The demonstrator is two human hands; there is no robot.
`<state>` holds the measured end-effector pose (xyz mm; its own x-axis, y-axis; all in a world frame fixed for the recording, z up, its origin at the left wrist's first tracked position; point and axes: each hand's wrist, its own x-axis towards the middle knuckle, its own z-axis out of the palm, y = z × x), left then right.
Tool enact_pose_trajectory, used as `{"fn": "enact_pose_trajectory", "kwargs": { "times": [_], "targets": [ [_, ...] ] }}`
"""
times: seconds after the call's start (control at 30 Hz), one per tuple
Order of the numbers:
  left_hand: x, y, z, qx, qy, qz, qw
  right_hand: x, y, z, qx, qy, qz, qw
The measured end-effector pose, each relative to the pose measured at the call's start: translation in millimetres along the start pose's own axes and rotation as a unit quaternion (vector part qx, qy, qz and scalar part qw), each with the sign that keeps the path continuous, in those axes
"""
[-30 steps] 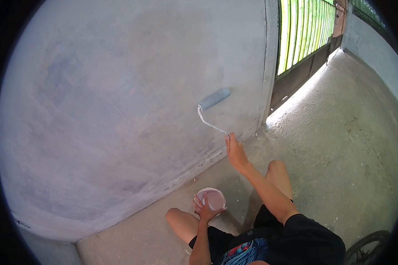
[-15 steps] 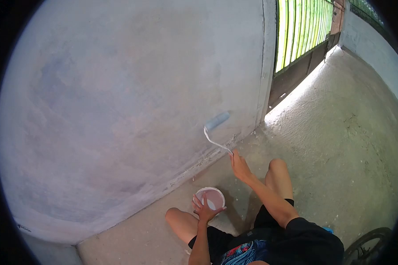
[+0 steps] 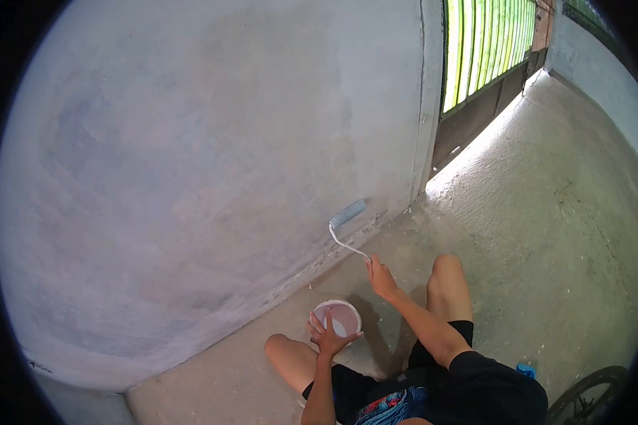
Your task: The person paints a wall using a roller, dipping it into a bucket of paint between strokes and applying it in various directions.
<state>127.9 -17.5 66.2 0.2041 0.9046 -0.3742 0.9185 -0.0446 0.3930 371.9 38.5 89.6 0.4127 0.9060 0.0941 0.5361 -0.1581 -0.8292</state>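
Note:
My right hand [image 3: 381, 277] is closed around the handle end of a paint roller [image 3: 348, 212]. The roller's pale blue-grey sleeve lies against the lower part of the wall [image 3: 262, 149], tilted up to the right, and its bent white wire frame runs down to my fist. Between my knees is a small round bucket [image 3: 343, 309] with a whitish rim and pinkish inner wall, holding some white paint [image 3: 335, 329]. My left hand [image 3: 326, 336] grips the near side of this bucket, its fingers spread over the rim and inside.
A barred metal gate [image 3: 485, 53] stands at the upper right, with light coming under it. Concrete floor [image 3: 546, 234] stretches to the right. A black wheel [image 3: 590, 400] and a small blue object [image 3: 525, 370] are at the lower right.
The roller has moved down the wall a short way, and my right hand has come down with it. My left hand and the bucket stay in place.

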Motion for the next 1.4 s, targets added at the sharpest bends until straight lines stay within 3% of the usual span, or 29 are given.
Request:
{"fn": "enact_pose_trajectory", "kwargs": {
  "times": [0.27,0.4,0.57,0.67,0.8,0.87,0.97,1.27,1.4],
  "targets": [
    [1,-5,5,-0.022,0.004,0.014,1.000,48,-60,-22,0.060,0.115,-0.064,0.989],
    [-1,-7,3,-0.013,0.018,0.025,0.999,30,-33,-3,0.072,0.132,-0.072,0.986],
    [0,0,-2,-0.007,-0.019,-0.001,1.000,-19,22,9,0.005,-0.017,0.023,1.000],
    [0,-4,2,-0.005,-0.006,0.010,1.000,-23,30,7,-0.055,-0.037,0.031,0.997],
    [0,-1,2,-0.011,-0.007,0.009,1.000,-19,8,-1,-0.039,-0.019,0.026,0.999],
    [-2,-1,0,-0.016,-0.002,0.008,1.000,-13,0,2,-0.020,0.043,-0.022,0.999],
    [0,-4,5,-0.011,0.016,0.014,1.000,3,-15,-4,0.026,0.056,-0.060,0.996],
    [0,-1,0,-0.006,-0.015,-0.001,1.000,-13,19,1,0.002,-0.038,0.004,0.999],
    [1,-4,3,-0.005,0.004,0.017,1.000,-11,4,-4,0.008,-0.016,-0.001,1.000]
  ]
}}
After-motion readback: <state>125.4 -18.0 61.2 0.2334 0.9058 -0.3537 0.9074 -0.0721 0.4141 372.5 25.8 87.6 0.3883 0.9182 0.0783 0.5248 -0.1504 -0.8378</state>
